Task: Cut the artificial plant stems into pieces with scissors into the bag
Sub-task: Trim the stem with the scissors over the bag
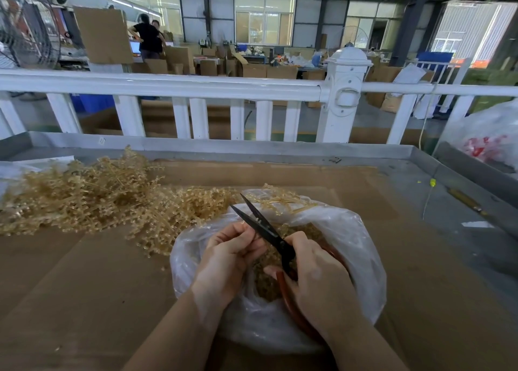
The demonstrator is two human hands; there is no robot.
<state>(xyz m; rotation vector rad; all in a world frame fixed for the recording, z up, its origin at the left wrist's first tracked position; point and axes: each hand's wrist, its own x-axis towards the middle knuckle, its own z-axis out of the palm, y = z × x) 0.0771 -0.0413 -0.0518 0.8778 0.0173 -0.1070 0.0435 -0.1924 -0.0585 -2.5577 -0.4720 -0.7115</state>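
— Holding the scissors (262,225) over the bag (361,261), are you?

— Yes; my right hand (316,281) is wrapped round the red handles, blades parted and pointing away from me; my left hand (227,255) has its fingertips pinched together by the blades, I judge on a small stem, though I cannot make it out.

— Why right above the opening?

— So cut pieces drop straight in; the clear bag sits open beneath both hands, already holding tan cuttings.

— And the uncut stock?

— The artificial plant stems (92,199) lie heaped on the cardboard (84,281) to my left, just beside the bag, within easy reach; one sprig rests across the far rim.

— Only this head view?

— Only this.
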